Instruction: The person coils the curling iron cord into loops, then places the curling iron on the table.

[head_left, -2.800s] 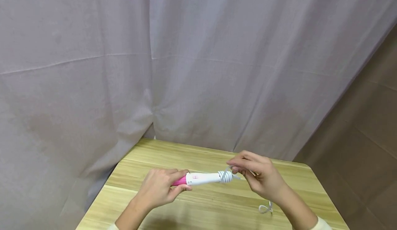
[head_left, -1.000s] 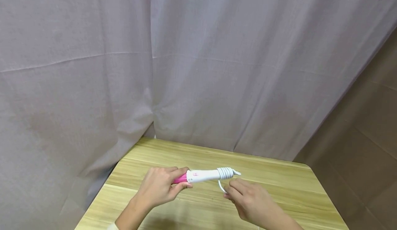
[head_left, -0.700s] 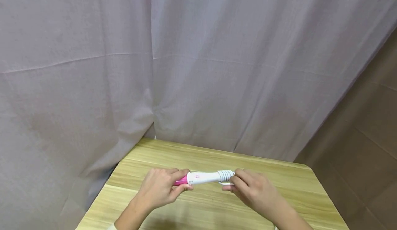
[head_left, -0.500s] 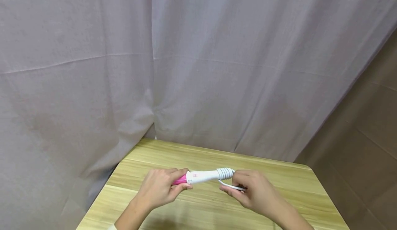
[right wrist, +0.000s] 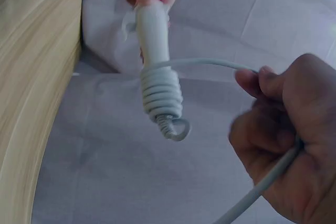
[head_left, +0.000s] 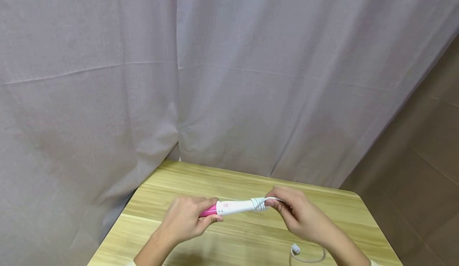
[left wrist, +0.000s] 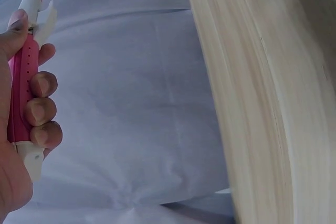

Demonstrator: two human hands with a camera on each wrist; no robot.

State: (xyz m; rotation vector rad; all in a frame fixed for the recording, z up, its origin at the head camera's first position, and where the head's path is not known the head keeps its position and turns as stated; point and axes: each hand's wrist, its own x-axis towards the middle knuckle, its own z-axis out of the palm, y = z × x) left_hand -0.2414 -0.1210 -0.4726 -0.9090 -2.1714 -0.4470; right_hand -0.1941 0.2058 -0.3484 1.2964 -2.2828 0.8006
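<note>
A pink and white curling iron (head_left: pixel 234 207) is held level above the table in the head view. My left hand (head_left: pixel 184 220) grips its pink barrel (left wrist: pixel 22 87), fingers curled round it. Several turns of white cord (right wrist: pixel 161 93) lie side by side round the tail end of the white handle. A short loop of cord sticks out past that end. My right hand (head_left: pixel 301 214) pinches the cord between thumb and forefinger, just off the handle's end. In the right wrist view this stretch runs from the coil to my fingertips, then on through the palm and down.
The cord's plug (head_left: pixel 295 249) hangs or lies low at the right, with a loose curve of cord beside it. Beneath is a wooden table (head_left: pixel 222 242). Grey curtains (head_left: pixel 229 98) close off the back and left; a brown one (head_left: pixel 416 170) hangs at the right.
My right hand has carried the cord round the handle, from below its end up to level with it. The coil has more turns than at first. The plug has come into view; my left hand stays put.
</note>
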